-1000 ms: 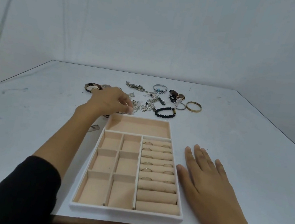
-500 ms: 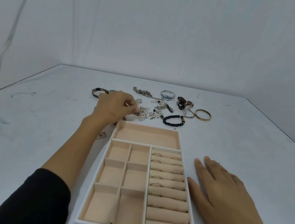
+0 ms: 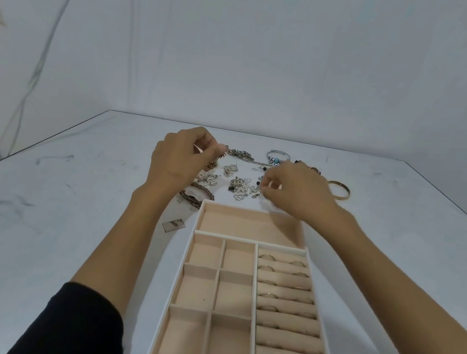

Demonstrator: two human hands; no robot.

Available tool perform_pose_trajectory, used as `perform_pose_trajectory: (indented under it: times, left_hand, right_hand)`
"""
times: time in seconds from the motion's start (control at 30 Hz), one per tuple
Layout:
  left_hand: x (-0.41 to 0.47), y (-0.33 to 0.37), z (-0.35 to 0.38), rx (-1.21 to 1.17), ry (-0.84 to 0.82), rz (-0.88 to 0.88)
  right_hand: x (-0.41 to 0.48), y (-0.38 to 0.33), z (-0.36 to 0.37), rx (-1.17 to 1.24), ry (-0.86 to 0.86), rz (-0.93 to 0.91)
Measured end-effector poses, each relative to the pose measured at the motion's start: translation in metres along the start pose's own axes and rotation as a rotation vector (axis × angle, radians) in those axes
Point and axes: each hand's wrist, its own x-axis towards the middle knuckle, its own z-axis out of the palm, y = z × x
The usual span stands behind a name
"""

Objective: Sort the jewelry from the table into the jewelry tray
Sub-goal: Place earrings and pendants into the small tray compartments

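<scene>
Head view: jewelry tray [image 3: 223,203] on table [image 3: 45,212], rings [image 3: 268,257] in its right-hand rolls. Jewelry pile [image 3: 240,186] just beyond tray. Left hand [image 3: 181,161] beyond tray, grip pinching coppery chain [image 3: 213,163]. Right hand [image 3: 298,192] over pile, fingers curled; whether its grip holds anything cannot be told.

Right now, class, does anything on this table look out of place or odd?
Yes. A small flat rectangular piece lies alone left of the pale compartmented jewelry tray, apart from the tangled heap of silver chains and charms beyond it. It hardly looks like jewelry.
</scene>
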Motion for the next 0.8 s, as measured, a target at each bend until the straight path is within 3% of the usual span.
perform_pose_trajectory:
  times: [0.27, 0.7, 0.8]
  left_hand:
    - [0.005, 0.003, -0.013, -0.052, 0.036, 0.006]
    - [0.004, 0.005, -0.017, -0.070, -0.039, 0.074]
    - [0.003, 0.006, -0.017, -0.042, -0.046, 0.074]
  right_hand:
    - [0.057, -0.018, 0.045, -0.008, 0.016, -0.046]
    - [0.054, -0.014, 0.046, -0.008, 0.040, -0.130]
    - [0.053, -0.009, 0.039, 0.109, 0.094, -0.089]
